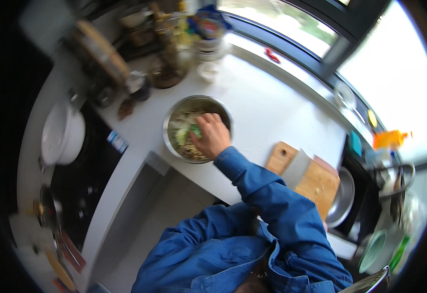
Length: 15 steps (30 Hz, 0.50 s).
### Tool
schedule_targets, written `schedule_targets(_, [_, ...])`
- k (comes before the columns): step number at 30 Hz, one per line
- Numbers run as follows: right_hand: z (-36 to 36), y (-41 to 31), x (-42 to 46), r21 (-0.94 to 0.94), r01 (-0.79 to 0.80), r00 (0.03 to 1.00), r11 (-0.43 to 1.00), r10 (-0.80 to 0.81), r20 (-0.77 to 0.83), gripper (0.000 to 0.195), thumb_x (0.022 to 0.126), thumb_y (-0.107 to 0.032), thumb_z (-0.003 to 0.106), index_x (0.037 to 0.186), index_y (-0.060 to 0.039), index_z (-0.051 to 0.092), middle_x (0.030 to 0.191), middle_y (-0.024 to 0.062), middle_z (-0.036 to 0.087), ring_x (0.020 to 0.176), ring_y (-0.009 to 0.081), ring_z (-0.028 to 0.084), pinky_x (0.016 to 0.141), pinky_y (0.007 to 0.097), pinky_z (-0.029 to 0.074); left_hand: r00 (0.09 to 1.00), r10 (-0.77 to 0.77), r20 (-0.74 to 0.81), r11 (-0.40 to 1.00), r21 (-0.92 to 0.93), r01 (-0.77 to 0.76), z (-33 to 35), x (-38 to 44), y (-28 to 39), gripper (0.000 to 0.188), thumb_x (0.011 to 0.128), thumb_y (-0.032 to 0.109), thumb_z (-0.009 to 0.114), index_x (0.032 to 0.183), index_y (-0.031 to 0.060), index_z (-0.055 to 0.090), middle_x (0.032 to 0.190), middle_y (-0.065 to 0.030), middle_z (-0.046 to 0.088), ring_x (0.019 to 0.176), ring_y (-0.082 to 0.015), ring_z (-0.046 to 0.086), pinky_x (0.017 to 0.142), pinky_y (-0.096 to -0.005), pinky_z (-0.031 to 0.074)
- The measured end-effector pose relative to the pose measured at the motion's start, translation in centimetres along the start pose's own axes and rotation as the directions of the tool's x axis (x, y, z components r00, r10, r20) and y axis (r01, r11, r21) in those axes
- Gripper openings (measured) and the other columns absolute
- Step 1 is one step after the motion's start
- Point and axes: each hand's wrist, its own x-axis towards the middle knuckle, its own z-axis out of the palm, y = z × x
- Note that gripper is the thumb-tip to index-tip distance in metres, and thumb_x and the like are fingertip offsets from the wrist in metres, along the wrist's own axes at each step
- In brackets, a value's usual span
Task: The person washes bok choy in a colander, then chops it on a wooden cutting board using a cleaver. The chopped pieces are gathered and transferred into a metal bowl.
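My right hand (pixel 213 135) reaches palm down into a metal bowl (pixel 168 141) on the white counter. Its fingers are bent and the thumb stands apart from them. The palm side is hidden, so I cannot tell whether anything is held. Below the hand, the bowl contains pale chopped pieces (pixel 184 124), chopped greens (pixel 195 129) and a brownish chopped mixture (pixel 191 151). My left hand is out of view; its sleeve (pixel 217 221) runs beneath my right forearm.
A cleaver (pixel 297 169) lies across a wooden cutting board (pixel 317 190) at right, beside a metal basin (pixel 345 197). A white pot (pixel 63 133) stands at the black cooktop (pixel 74 175). Jars and a glass container (pixel 167 71) line the back. Something red (pixel 272 55) rests on the windowsill.
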Motion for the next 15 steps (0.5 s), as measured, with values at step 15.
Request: schedule_targets(15, [-22.2, 8.8, -35.3, -0.027, -0.915, 0.340, 0.402, 0.737, -0.585, 0.045, 0.075, -0.018, 0.071, 0.111, 0.0044, 0.059, 0.104, 0.0206, 0.057, 0.095, 0.0335, 0.058, 0.083, 0.0420, 0.048, 0.988, 0.136, 0.070, 0.972, 0.186, -0.147, -6.1, 6.2, 9.6, 0.032, 0.074, 0.000, 0.062, 0.105, 0.0026, 0.052, 0.089, -0.0189, 0.059, 0.079, -0.0379, 0.063, 0.067, -0.0460, 0.051])
